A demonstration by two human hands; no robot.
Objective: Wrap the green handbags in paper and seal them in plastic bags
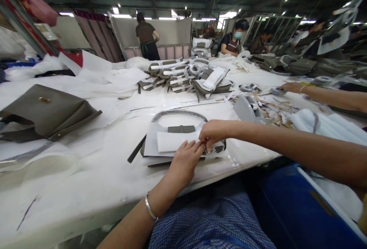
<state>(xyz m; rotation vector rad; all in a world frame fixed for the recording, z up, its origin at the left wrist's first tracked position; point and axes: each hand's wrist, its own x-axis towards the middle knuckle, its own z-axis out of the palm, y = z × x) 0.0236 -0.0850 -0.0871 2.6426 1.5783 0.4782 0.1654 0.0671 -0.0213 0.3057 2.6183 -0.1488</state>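
Observation:
A flat olive-grey handbag [145, 150] lies on the table in front of me, with a pale grey sheet over it. Its handle [178, 113], wrapped in clear plastic, arches at the far side. On top rests a white foam strip [172, 142], just below an olive strap tab [181, 129]. My left hand [186, 159] lies with outstretched fingers on the strip's right part. At the bag's right end, my right hand [215, 132] has curled fingers, the tips pressed together; what they pinch is hidden. Shiny clear plastic [215, 149] shows beneath them.
Wrapped bags [177, 75] are piled at the back of the white table [109, 188]. An unwrapped olive bag [48, 107] sits on the left. Paper scraps [275, 109] and a co-worker's hand [291, 87] on a grey roll [278, 91] are at right. A blue bin [289, 203] stands below.

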